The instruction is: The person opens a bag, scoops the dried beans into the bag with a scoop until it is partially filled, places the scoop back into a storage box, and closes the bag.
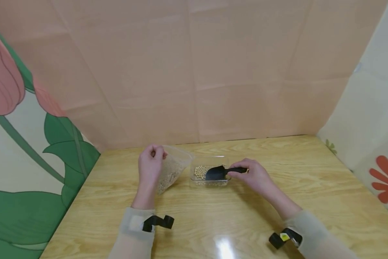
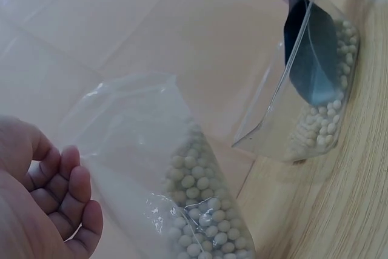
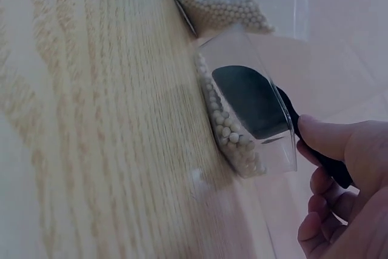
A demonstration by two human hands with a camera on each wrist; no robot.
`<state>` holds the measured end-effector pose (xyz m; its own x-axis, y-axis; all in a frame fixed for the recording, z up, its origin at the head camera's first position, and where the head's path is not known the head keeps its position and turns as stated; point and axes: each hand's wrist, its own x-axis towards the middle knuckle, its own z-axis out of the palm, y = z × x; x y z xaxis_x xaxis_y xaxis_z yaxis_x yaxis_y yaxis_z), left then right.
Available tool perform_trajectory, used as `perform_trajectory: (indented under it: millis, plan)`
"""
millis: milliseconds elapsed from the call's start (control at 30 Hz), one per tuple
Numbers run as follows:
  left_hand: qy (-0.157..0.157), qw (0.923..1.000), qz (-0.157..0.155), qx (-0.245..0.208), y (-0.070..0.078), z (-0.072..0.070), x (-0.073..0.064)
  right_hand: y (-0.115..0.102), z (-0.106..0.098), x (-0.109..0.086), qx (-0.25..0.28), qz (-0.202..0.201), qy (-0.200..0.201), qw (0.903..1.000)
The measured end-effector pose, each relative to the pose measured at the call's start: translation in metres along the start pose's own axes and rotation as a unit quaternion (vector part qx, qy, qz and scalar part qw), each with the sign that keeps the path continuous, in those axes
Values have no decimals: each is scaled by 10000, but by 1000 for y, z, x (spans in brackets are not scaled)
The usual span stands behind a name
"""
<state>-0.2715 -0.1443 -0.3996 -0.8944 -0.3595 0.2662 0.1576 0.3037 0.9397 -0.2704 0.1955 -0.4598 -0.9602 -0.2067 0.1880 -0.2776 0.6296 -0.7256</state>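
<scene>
My left hand (image 1: 149,163) pinches the top edge of a clear plastic bag (image 1: 175,166), keeping it upright and tilted on the table. Pale, round soybeans (image 2: 206,210) fill the bag's lower part. Just to its right stands a clear rectangular box (image 1: 211,157) with a layer of the same soybeans (image 1: 201,172) on its bottom. Thumb and fingers of my right hand (image 1: 255,176) grip the handle of a black scoop (image 1: 216,173). The scoop's blade is inside the box, its tip down at the soybeans (image 2: 327,116).
The box and bag are on a wood-grain table (image 1: 194,216) toward its back edge. Behind it hangs a plain pinkish sheet (image 1: 194,72). Flower-printed sheets border the left (image 1: 25,151) and right (image 1: 369,144) sides.
</scene>
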Motion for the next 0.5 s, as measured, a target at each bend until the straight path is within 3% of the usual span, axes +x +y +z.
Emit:
perform_trajectory:
  millis: [233, 500]
  plan:
    - [106, 9992, -163, -352, 0, 0, 1, 0, 0, 0, -59, -22, 10, 10000]
    - [293, 9986, -138, -422, 2, 2, 0, 1, 0, -3, 1, 18, -45, 10000]
